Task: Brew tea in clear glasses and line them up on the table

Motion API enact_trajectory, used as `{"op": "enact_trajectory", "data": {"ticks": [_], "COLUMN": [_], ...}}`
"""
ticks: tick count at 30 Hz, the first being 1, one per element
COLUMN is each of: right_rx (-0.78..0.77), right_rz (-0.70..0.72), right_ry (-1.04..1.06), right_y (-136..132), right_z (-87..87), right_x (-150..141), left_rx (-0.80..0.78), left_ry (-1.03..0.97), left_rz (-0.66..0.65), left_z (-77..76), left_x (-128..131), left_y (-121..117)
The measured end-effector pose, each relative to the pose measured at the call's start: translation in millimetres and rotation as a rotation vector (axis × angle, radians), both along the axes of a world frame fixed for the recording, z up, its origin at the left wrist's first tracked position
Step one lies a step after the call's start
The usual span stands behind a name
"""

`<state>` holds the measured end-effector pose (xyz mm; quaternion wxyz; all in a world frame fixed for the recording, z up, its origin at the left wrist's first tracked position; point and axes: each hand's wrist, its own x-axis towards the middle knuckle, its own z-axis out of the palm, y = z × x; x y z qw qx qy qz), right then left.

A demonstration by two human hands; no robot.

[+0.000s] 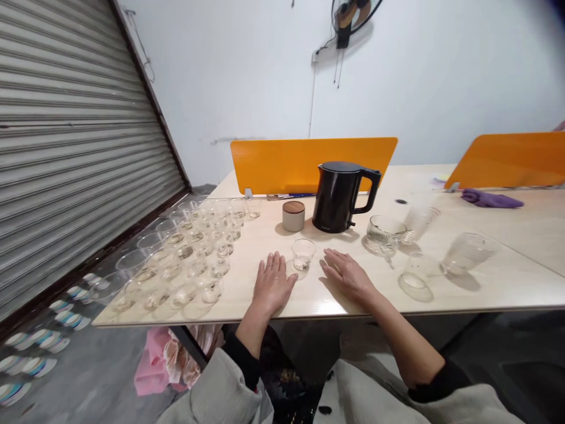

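Note:
A small clear plastic cup (303,254) stands upright between my hands, with dark bits at its bottom. My left hand (272,284) lies flat on the table to the left of it, fingers stretched out and thumb toward the cup. On the other side, my right hand (347,272) rests on the tabletop with its fingers extended, holding nothing. Neither hand touches the cup. Just beyond stands a grey canister with a wooden lid (293,217). A black electric kettle (336,198) sits behind my right hand, its handle to the right.
Several rows of clear cups (185,253) with dark bits fill the left side of the table. At right are a ribbed glass pitcher (383,234), stacked cups (470,253) and a purple cloth (491,198). An orange divider (273,168) stands at the back.

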<state>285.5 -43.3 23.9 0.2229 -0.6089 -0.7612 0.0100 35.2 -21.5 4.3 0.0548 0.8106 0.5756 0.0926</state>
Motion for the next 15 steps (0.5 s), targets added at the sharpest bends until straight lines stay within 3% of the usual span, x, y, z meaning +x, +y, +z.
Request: {"op": "enact_trajectory", "data": {"ticks": [2, 4, 7, 10, 15], "right_rx": [0.13, 0.277, 0.404, 0.252, -0.01], "right_rz": [-0.131, -0.35, -0.699, -0.828, -0.84], "right_ry": [0.148, 0.223, 0.141, 0.028, -0.092], "right_y": [-14, -28, -38, -32, -5], "right_z": [17.8, 41.5, 76.2, 95.8, 98.6], "right_x": [18, 41, 81, 113, 134], "left_rx": [0.009, 0.012, 0.01, 0.01, 0.029], "left_ry": [-0.001, -0.005, -0.006, -0.004, 0.001], "left_rz": [-0.004, -0.007, -0.006, -0.002, -0.003], "left_z": [-1.5, -2.2, -1.8, -1.4, -4.2], "left_x": [0, -1, -1, -1, -1], "left_y": [0, 0, -1, -2, 0]}}
